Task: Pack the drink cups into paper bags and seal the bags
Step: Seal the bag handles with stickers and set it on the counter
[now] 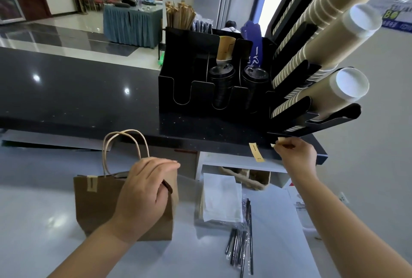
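Observation:
A brown paper bag [95, 208] with looped handles stands upright on the white counter [33, 210]. One yellow tape strip [91, 183] is stuck over its top edge at the left. My left hand [147, 190] presses the bag's mouth together at the right side. My right hand [294, 155] reaches to the front edge of the black upper counter [89, 103] and pinches a small yellow tape strip [281, 140] there. Another yellow strip [256, 151] hangs from that edge just to the left. No drink cup shows inside the bag.
A black organizer [189, 90] on the upper counter holds black lids, sleeves and stirrers. To its right a slanted rack [312, 90] carries stacked paper cups. White napkins [223, 199] and wrapped black straws [242, 242] lie right of the bag.

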`<control>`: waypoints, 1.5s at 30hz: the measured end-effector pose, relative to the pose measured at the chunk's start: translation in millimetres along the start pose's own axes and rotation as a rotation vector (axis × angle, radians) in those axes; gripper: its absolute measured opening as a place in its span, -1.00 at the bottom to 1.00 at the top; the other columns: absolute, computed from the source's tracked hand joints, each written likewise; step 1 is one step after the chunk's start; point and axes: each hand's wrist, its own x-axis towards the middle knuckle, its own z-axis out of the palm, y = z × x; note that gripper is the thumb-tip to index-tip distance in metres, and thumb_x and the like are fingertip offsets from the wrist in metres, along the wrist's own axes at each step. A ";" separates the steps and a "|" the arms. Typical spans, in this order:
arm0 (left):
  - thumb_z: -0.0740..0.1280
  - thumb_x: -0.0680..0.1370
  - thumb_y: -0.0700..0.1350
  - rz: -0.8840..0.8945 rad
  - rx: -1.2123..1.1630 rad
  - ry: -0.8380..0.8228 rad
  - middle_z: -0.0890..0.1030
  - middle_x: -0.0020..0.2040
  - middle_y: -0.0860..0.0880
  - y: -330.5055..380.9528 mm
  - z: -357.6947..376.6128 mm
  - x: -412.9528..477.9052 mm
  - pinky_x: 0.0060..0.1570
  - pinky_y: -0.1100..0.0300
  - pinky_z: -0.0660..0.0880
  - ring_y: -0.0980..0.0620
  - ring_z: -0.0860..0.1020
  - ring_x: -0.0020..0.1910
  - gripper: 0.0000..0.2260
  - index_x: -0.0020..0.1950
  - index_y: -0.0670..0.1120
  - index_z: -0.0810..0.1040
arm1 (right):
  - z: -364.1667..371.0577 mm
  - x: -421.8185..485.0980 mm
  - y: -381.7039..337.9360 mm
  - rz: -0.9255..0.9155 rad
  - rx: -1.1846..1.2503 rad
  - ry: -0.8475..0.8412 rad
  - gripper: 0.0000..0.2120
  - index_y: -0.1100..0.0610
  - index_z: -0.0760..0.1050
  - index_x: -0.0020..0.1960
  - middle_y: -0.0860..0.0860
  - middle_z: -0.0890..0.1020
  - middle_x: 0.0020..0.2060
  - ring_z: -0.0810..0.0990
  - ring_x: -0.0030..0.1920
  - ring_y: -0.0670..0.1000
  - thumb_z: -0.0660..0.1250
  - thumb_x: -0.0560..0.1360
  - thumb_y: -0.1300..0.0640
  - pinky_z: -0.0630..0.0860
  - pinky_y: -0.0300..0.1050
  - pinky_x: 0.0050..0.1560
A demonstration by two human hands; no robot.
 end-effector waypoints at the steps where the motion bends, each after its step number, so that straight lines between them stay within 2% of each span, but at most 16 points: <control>1: 0.09 0.42 -0.30 -0.020 -0.006 -0.001 0.62 0.00 -0.10 -1.0 -1.2 -0.9 0.18 0.14 0.38 -0.01 0.45 0.08 -0.65 0.09 -0.22 0.58 | -1.7 -1.7 0.5 -0.031 -0.019 0.008 -0.86 0.16 0.62 -0.01 -0.03 0.60 -0.27 0.52 -0.32 -0.08 0.43 0.44 0.18 0.38 -0.29 -0.33; 6: 0.20 0.32 -0.43 -0.101 -0.026 -0.012 0.61 0.01 -0.13 -5.6 -8.6 -1.4 0.20 0.22 0.34 0.01 0.43 0.11 -0.59 0.14 -0.25 0.54 | -7.3 -7.0 -0.3 -0.104 0.010 0.035 -0.88 0.18 0.64 -0.05 -0.02 0.61 -0.31 0.59 -0.30 0.08 0.43 0.45 0.16 0.53 -0.12 -0.22; 8: 0.21 0.31 -0.43 -0.109 -0.043 -0.024 0.60 0.02 -0.12 -7.3 -12.5 -1.4 0.21 0.29 0.32 0.04 0.43 0.11 -0.57 0.16 -0.24 0.53 | -7.6 -9.4 -3.2 -0.124 0.029 0.086 -0.89 0.17 0.64 -0.09 0.00 0.61 -0.31 0.59 -0.27 0.09 0.44 0.44 0.14 0.51 -0.11 -0.19; 11: 0.31 0.32 -0.48 -0.143 -0.079 -0.052 0.59 0.05 -0.07 -11.8 -18.1 -2.4 0.21 0.45 0.29 0.10 0.42 0.13 -0.52 0.21 -0.19 0.48 | -6.0 -19.1 -16.9 -0.191 0.061 0.226 -0.91 0.16 0.64 -0.12 -0.08 0.57 -0.38 0.50 -0.33 -0.03 0.42 0.44 0.14 0.41 -0.19 -0.25; 13: 0.42 0.29 -0.45 -0.154 -0.076 -0.093 0.59 0.07 -0.05 -14.8 -20.9 -4.0 0.17 0.45 0.32 0.11 0.42 0.14 -0.45 0.23 -0.16 0.45 | -0.3 -37.0 -31.7 -0.293 0.176 0.239 -0.95 0.11 0.63 -0.13 -0.08 0.59 -0.38 0.52 -0.38 0.01 0.39 0.45 0.19 0.49 -0.07 -0.31; 15: 0.48 0.27 -0.36 -0.109 -0.026 -0.142 0.59 0.07 -0.04 -15.4 -21.1 -5.2 0.21 0.36 0.31 0.08 0.42 0.14 -0.43 0.24 -0.13 0.43 | 11.6 -63.3 -43.4 -0.405 0.285 0.145 -0.87 0.02 0.58 -0.09 -0.03 0.64 -0.36 0.60 -0.38 0.05 0.36 0.45 0.23 0.55 -0.05 -0.40; 17: 0.52 0.27 -0.25 -0.047 0.057 -0.199 0.59 0.06 -0.04 -16.9 -21.8 -6.0 0.25 0.23 0.26 0.05 0.40 0.14 -0.45 0.22 -0.11 0.45 | 31.0 -92.1 -53.9 -0.405 0.386 -0.047 -0.78 -0.06 0.54 -0.02 -0.05 0.67 -0.34 0.64 -0.37 -0.08 0.37 0.45 0.25 0.53 -0.23 -0.46; 20: 0.51 0.31 -0.06 0.048 0.208 -0.258 0.62 0.07 0.01 -18.8 -20.6 -7.9 0.29 0.11 0.18 0.01 0.39 0.21 -0.54 0.19 -0.05 0.53 | 66.2 -124.0 -63.2 -0.255 0.403 -0.370 -0.71 -0.15 0.46 0.10 -0.06 0.67 -0.23 0.61 -0.40 -0.09 0.37 0.48 0.17 0.47 -0.30 -0.49; 23: 0.49 0.34 0.03 0.044 0.268 -0.282 0.64 0.01 0.05 -20.0 -20.1 -10.4 0.32 0.04 0.15 -0.03 0.45 0.23 -0.59 0.16 0.02 0.56 | 98.3 -140.2 -67.3 -0.102 0.444 -0.619 -0.67 -0.01 0.32 0.30 0.00 0.61 -0.07 0.62 -0.35 -0.03 0.26 0.56 0.11 0.51 -0.20 -0.46; 25: 0.50 0.34 0.05 0.029 0.276 -0.285 0.66 -0.03 0.05 -21.1 -20.2 -12.2 0.33 0.02 0.14 -0.03 0.49 0.21 -0.59 0.16 0.04 0.58 | 111.2 -146.9 -67.6 -0.033 0.528 -0.716 -0.72 0.03 0.27 0.31 0.03 0.58 0.02 0.64 -0.27 -0.02 0.14 0.61 0.06 0.57 -0.16 -0.35; 28: 0.51 0.31 0.07 0.030 0.268 -0.286 0.66 -0.05 0.07 -22.8 -19.6 -14.2 0.33 0.01 0.13 -0.03 0.51 0.20 -0.59 0.13 0.05 0.59 | 121.0 -152.1 -63.8 -0.006 0.540 -0.759 -0.74 0.00 0.33 0.21 0.10 0.55 0.07 0.63 -0.17 -0.01 0.01 0.61 -0.06 0.56 -0.19 -0.21; 30: 0.52 0.29 0.10 0.028 0.256 -0.309 0.66 -0.06 0.08 -23.1 -18.4 -15.9 0.35 -0.01 0.16 -0.02 0.51 0.20 -0.55 0.14 0.06 0.58 | 123.8 -154.2 -61.1 0.018 0.542 -0.764 -0.63 0.02 0.33 0.23 0.14 0.54 0.09 0.64 -0.11 0.00 -0.03 0.58 -0.15 0.56 -0.21 -0.14; 32: 0.54 0.26 0.11 0.035 0.247 -0.320 0.66 -0.07 0.09 -23.4 -16.6 -17.3 0.36 0.00 0.17 0.00 0.50 0.20 -0.52 0.14 0.06 0.57 | 125.5 -156.2 -58.6 0.041 0.567 -0.772 -0.52 0.04 0.31 0.26 0.14 0.53 0.11 0.66 -0.06 0.00 -0.03 0.51 -0.23 0.57 -0.21 -0.10; 36: 0.60 0.18 0.00 0.024 0.163 -0.248 0.65 -0.12 0.06 -24.7 -14.3 -17.1 0.31 0.09 0.11 0.06 0.39 0.15 -0.51 0.06 0.01 0.60 | 127.9 -164.1 -55.1 0.070 0.630 -0.776 -0.52 -0.02 0.35 0.19 0.04 0.60 0.03 0.66 -0.04 -0.01 0.01 0.45 -0.30 0.57 -0.22 -0.09; 40: 0.62 0.17 -0.04 0.033 0.115 -0.204 0.64 -0.14 0.09 -29.3 -12.2 -21.1 0.30 0.16 0.09 0.11 0.38 0.09 -0.57 -0.01 0.03 0.62 | 130.5 -176.8 -48.9 0.066 0.635 -0.772 -0.39 0.02 0.38 0.22 0.03 0.62 0.02 0.65 0.02 0.02 0.05 0.41 -0.41 0.56 -0.08 0.07; 45: 0.62 0.13 0.07 -0.004 0.179 -0.171 0.61 -0.01 0.00 -34.1 -9.9 -29.4 0.23 0.08 0.29 0.03 0.36 0.15 -0.43 0.08 0.00 0.55 | 128.3 -188.7 -45.2 0.098 0.686 -0.752 -0.48 0.02 0.40 0.19 0.04 0.61 0.05 0.63 0.04 0.03 0.03 0.45 -0.31 0.57 -0.06 0.08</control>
